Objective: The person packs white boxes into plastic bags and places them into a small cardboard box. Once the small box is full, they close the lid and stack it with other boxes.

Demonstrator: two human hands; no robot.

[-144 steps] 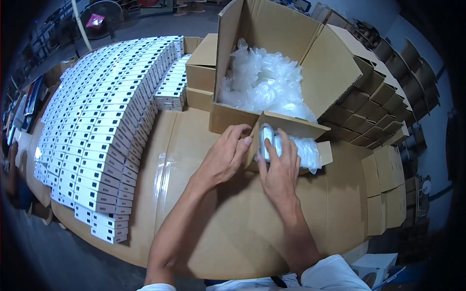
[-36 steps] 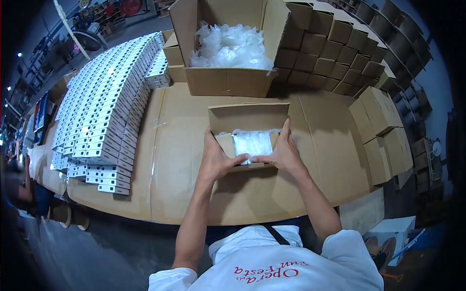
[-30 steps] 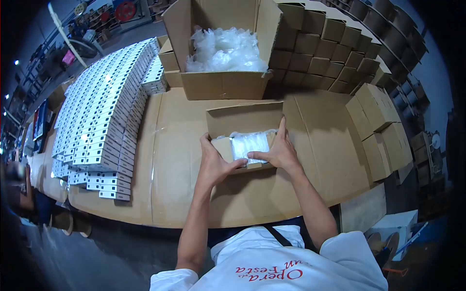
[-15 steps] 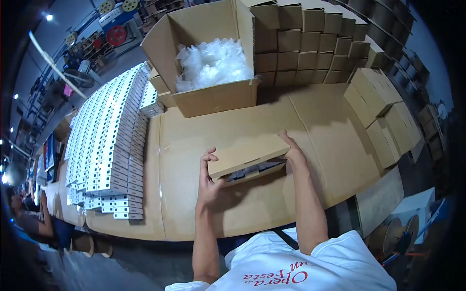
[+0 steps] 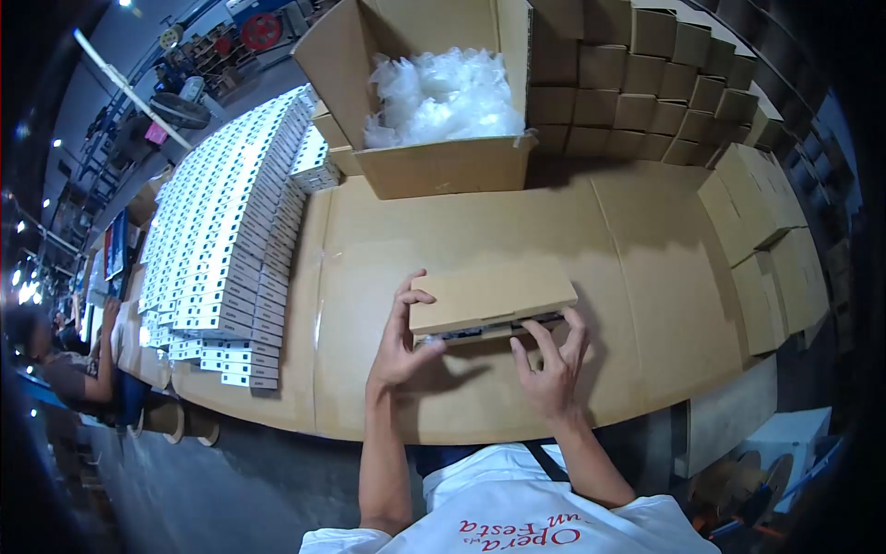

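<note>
A shallow brown cardboard box (image 5: 494, 291) lies in front of me with its lid folded over. Along its front edge a narrow gap shows dark contents that I cannot make out. My left hand (image 5: 399, 342) grips the box's left end, fingers over the top corner and thumb at the front. At the front right edge is my right hand (image 5: 552, 369), its fingers bent and apart, fingertips touching the lid's edge by the gap. The right thumb stands a little away, below the edge.
A large open carton (image 5: 443, 171) holding clear plastic wrap (image 5: 448, 97) stands behind the box. Many small white boxes (image 5: 231, 222) are stacked at left. Brown boxes (image 5: 637, 78) form a wall at the back, with several more (image 5: 771, 249) at right. Another person (image 5: 78, 369) is at far left.
My right hand has left the box's right end and come to its front edge. The lid sits lower and the front gap is narrower. The view has shifted slightly.
</note>
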